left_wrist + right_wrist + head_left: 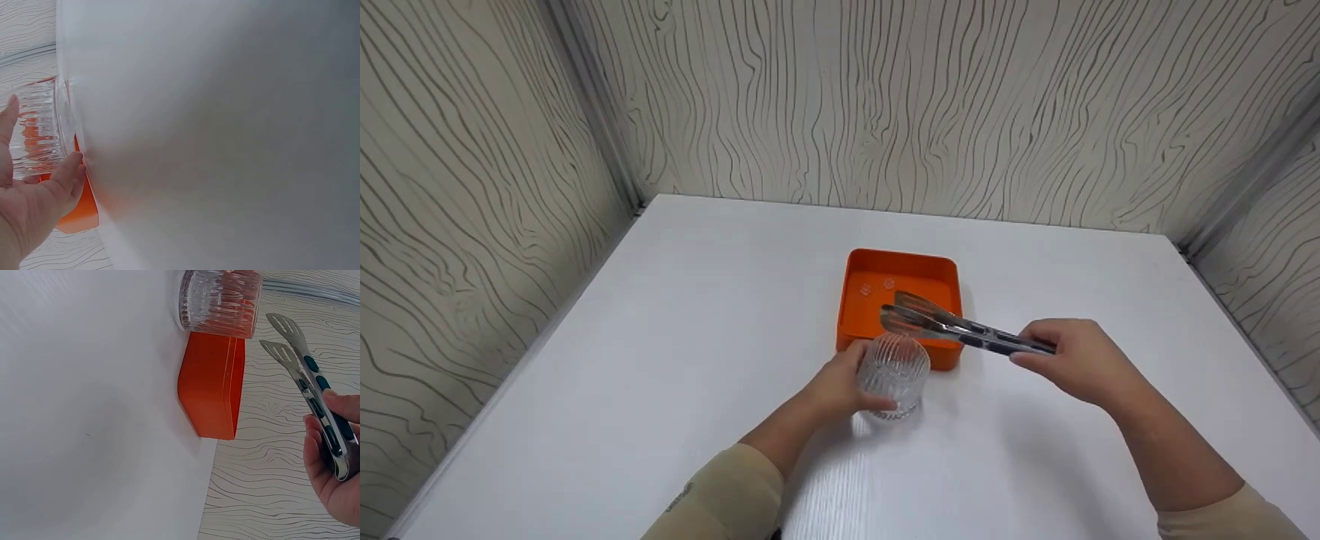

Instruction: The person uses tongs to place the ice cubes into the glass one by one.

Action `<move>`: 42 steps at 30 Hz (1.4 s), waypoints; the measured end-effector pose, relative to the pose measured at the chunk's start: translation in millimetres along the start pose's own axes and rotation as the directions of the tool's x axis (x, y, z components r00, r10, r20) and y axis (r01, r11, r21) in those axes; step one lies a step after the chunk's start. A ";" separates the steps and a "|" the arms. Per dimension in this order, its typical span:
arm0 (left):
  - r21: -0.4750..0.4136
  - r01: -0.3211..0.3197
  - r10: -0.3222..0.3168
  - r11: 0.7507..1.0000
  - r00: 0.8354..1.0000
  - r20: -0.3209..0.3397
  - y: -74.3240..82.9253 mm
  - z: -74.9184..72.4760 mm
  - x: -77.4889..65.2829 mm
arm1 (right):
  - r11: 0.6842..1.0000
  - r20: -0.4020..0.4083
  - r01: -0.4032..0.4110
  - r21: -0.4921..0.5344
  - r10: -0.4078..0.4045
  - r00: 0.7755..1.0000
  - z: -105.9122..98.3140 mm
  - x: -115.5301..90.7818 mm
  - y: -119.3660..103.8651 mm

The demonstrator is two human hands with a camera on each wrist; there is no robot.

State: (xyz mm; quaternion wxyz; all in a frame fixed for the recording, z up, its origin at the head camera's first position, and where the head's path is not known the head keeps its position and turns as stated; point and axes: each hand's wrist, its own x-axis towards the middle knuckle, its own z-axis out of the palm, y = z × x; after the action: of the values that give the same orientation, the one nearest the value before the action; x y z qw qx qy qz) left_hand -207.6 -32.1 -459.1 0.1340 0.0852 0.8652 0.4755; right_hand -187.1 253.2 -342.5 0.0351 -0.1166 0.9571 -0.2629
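My left hand (834, 386) grips a clear ribbed drinking glass (894, 375), its thumb across the near side low down. In the left wrist view the fingers and thumb sit on either side of the glass (42, 129), whose base is at the tabletop. My right hand (1076, 360) holds metal tongs (997, 341) with dark grip inserts. The slotted tips of the tongs hang over the glass rim and the orange box (946, 356), slightly apart with nothing between them. Two small clear pieces, like ice cubes (865, 289), lie in that box.
The square orange box stands right behind the glass on the white table (697, 300). Wood-grain patterned panels (870, 105) rise behind the table and along both sides.
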 end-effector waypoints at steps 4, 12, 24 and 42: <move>0.010 -0.017 0.017 1.000 1.000 0.000 0.1 -0.8 0.3 | 0.999 -0.005 -0.015 -0.033 0.015 1.000 1.2 8.4 -4.3; -0.001 0.029 -0.029 1.000 1.000 0.000 0.7 0.9 0.3 | 0.995 -0.016 -0.063 -0.080 0.062 0.998 6.1 32.1 -5.5; -0.019 0.058 -0.058 0.998 0.998 0.001 2.8 0.5 -1.0 | 0.986 -0.005 -0.142 -0.083 0.142 0.990 27.7 63.2 -10.4; 0.021 0.047 -0.048 0.999 0.999 0.002 3.6 -0.5 -0.5 | 0.975 -0.054 -0.155 -0.157 0.148 0.988 69.1 89.8 -23.7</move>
State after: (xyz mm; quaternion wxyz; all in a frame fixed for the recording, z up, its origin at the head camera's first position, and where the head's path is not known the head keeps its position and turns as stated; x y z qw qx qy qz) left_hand -207.2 -30.8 -455.7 0.1454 0.0667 0.8718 0.4630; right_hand -260.6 177.6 -390.3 0.0256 -0.0402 0.9818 -0.1836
